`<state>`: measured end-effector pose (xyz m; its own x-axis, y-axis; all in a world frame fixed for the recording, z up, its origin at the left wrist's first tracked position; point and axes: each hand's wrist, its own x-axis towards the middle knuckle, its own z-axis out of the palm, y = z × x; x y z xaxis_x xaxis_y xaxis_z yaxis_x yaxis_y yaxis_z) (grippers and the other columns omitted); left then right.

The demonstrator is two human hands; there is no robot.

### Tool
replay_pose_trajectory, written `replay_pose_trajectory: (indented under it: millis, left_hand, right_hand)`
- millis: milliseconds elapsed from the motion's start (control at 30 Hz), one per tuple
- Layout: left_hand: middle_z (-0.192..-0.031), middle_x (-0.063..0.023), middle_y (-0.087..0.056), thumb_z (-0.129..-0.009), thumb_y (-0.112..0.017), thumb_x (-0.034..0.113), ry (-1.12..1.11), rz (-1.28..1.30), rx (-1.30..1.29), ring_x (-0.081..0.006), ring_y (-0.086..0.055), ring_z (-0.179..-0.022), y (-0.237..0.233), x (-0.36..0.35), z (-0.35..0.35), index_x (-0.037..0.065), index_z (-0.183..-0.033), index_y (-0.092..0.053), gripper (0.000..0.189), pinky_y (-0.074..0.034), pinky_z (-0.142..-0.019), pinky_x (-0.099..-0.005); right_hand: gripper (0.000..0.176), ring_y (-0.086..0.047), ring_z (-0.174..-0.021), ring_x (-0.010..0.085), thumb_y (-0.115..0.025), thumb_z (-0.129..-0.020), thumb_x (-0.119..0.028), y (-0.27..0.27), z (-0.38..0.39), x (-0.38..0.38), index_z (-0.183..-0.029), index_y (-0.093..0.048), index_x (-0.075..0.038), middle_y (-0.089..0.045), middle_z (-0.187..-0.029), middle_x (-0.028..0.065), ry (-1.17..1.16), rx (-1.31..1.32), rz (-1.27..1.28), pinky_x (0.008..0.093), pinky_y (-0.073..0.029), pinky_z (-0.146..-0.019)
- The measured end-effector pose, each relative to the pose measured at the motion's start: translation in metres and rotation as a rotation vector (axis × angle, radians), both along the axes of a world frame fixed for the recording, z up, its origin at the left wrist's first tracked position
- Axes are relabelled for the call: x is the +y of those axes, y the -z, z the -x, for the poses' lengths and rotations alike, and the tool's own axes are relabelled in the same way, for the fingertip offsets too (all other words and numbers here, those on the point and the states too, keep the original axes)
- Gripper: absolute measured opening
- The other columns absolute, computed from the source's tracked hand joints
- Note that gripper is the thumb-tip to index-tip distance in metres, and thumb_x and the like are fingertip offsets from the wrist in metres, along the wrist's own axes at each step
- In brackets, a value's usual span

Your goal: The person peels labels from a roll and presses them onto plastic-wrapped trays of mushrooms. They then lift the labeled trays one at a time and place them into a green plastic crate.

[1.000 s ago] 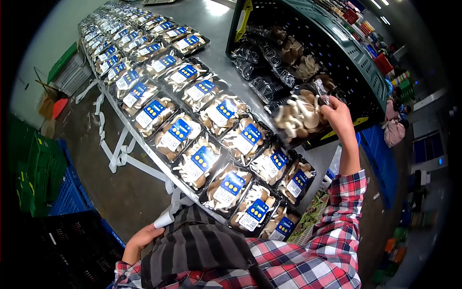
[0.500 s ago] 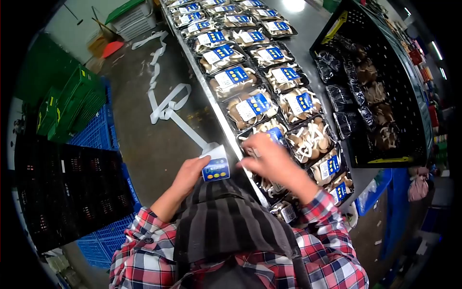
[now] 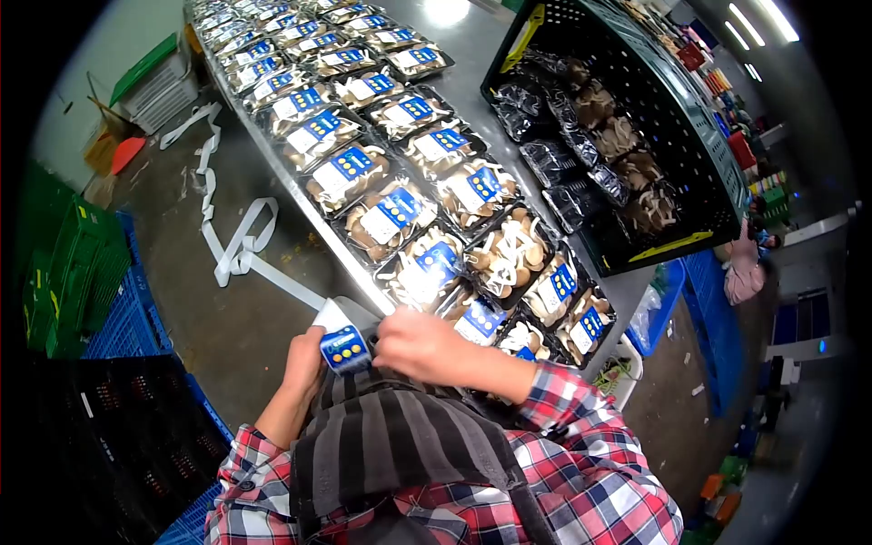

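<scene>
My left hand (image 3: 304, 361) is closed round a roll of blue and white labels (image 3: 344, 348), in front of the striped apron. From the roll a white backing strip (image 3: 286, 283) trails to the floor. My right hand (image 3: 413, 345) has its fingers pressed together at the roll's right edge; whether a label is between them is too small to tell. Rows of wrapped mushroom trays (image 3: 392, 218) lie on the metal table, most with a blue and white label on top. One tray (image 3: 509, 256) near the right hand shows no label.
A dark crate (image 3: 718, 173) holding mushroom trays and black wrapped packs stands tilted at the table's right. Green crates (image 3: 86, 263) and blue pallets (image 3: 136, 309) are at the left. A lidded bin (image 3: 159, 91) stands at the back left.
My right hand has moved from above the trays down and left to the label roll, and its fingers have closed. The view has shifted, showing more trays at the far end.
</scene>
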<state>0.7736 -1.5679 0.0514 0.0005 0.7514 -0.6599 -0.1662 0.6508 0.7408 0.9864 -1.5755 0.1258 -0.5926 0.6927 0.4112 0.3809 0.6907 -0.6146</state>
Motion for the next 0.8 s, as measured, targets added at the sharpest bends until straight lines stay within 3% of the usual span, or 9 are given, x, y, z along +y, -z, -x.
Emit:
replay_pose_trajectory:
  millis: [133, 367, 400, 500, 567, 633, 700, 733, 800]
  left_hand:
    - [-0.067, -0.0051, -0.055, -0.082, -0.05, 0.026, 0.153, -0.076, 0.022, -0.0113, -0.05, -0.067, 0.007, -0.003, 0.006, -0.008, -0.071, -0.058, 0.037, -0.039, -0.063, -0.0278]
    - [-0.065, 0.0002, -0.056, -0.088, -0.044, 0.02, 0.519, -0.37, 0.214, -0.0058, -0.05, -0.063, -0.033, 0.0, 0.011, -0.009, -0.075, -0.057, 0.034, -0.039, -0.058, -0.0225]
    - [-0.055, -0.0061, -0.049, -0.088, -0.044, 0.022, 0.492, -0.47, 0.194, -0.0093, -0.048, -0.057, -0.035, 0.0, 0.011, -0.009, -0.073, -0.05, 0.036, -0.039, -0.053, -0.0291]
    - [-0.053, -0.0061, -0.048, -0.087, -0.042, 0.019, 0.547, -0.48, 0.236, -0.0101, -0.046, -0.053, -0.027, 0.006, 0.019, -0.009, -0.071, -0.05, 0.032, -0.038, -0.05, -0.0319]
    - [-0.052, -0.0047, -0.052, -0.083, -0.044, 0.021, 0.344, -0.232, 0.189, -0.0136, -0.048, -0.047, -0.028, 0.014, 0.014, -0.004, -0.057, -0.049, 0.037, -0.034, -0.046, -0.0316]
    - [-0.064, -0.0054, -0.059, -0.083, -0.045, 0.024, 0.163, -0.081, -0.068, -0.0159, -0.054, -0.053, 0.017, 0.026, 0.033, 0.003, -0.066, -0.054, 0.029, -0.038, -0.047, -0.029]
    - [-0.075, -0.0058, -0.061, -0.083, -0.046, 0.024, 0.005, 0.028, -0.162, -0.0159, -0.057, -0.06, 0.027, 0.036, 0.053, 0.004, -0.083, -0.056, 0.023, -0.042, -0.052, -0.028]
    - [-0.08, -0.0065, -0.061, -0.083, -0.046, 0.025, -0.031, 0.044, -0.201, -0.0159, -0.059, -0.068, 0.038, 0.042, 0.067, 0.003, -0.089, -0.055, 0.024, -0.045, -0.058, -0.0271]
    - [-0.085, -0.0086, -0.062, -0.084, -0.047, 0.02, -0.082, 0.004, -0.326, -0.0172, -0.061, -0.076, 0.042, 0.048, 0.086, 0.0, -0.093, -0.055, 0.023, -0.046, -0.062, -0.0269]
  right_hand:
    - [0.024, -0.052, -0.083, 0.0309, -0.067, -0.075, -0.017, -0.021, -0.021, 0.012, -0.087, -0.052, -0.004, -0.052, -0.084, 0.0115, 0.148, -0.117, 0.273, 0.0386, -0.043, -0.07]
    - [0.02, -0.05, -0.08, 0.0315, -0.064, -0.071, -0.01, 0.003, 0.036, 0.021, -0.082, -0.049, -0.003, -0.049, -0.081, 0.011, -0.023, -0.112, 0.094, 0.039, -0.043, -0.066]
    - [0.017, -0.05, -0.079, 0.0297, -0.061, -0.071, -0.009, 0.006, 0.04, 0.02, -0.081, -0.049, -0.003, -0.049, -0.08, 0.0106, -0.018, -0.11, 0.05, 0.0386, -0.043, -0.065]
    - [0.011, -0.05, -0.074, 0.0259, -0.056, -0.069, -0.01, 0.006, 0.043, 0.019, -0.076, -0.048, -0.007, -0.047, -0.075, 0.0072, -0.071, -0.113, -0.134, 0.0357, -0.042, -0.062]
    - [0.011, -0.049, -0.071, 0.0228, -0.056, -0.066, -0.01, 0.002, 0.047, 0.01, -0.071, -0.046, -0.008, -0.045, -0.073, 0.005, -0.057, -0.156, -0.267, 0.035, -0.042, -0.059]
    - [0.009, -0.051, -0.07, 0.0244, -0.057, -0.068, -0.007, -0.012, 0.039, 0.003, -0.073, -0.05, -0.008, -0.047, -0.075, 0.0058, 0.022, -0.081, -0.186, 0.0353, -0.044, -0.059]
    - [0.006, -0.051, -0.07, 0.0242, -0.057, -0.072, -0.006, -0.015, 0.008, 0.002, -0.073, -0.051, -0.007, -0.045, -0.072, 0.0074, 0.345, -0.105, -0.151, 0.0334, -0.043, -0.061]
    - [0.006, -0.054, -0.071, 0.0218, -0.058, -0.075, -0.007, -0.027, -0.025, 0.006, -0.08, -0.056, -0.005, -0.051, -0.076, 0.0071, 0.468, 0.111, -0.068, 0.0312, -0.045, -0.06]
    - [0.015, -0.056, -0.07, 0.0101, -0.064, -0.077, -0.011, -0.06, -0.095, 0.005, -0.09, -0.059, -0.004, -0.058, -0.079, 0.0027, 0.786, 0.295, 0.475, 0.0246, -0.044, -0.058]
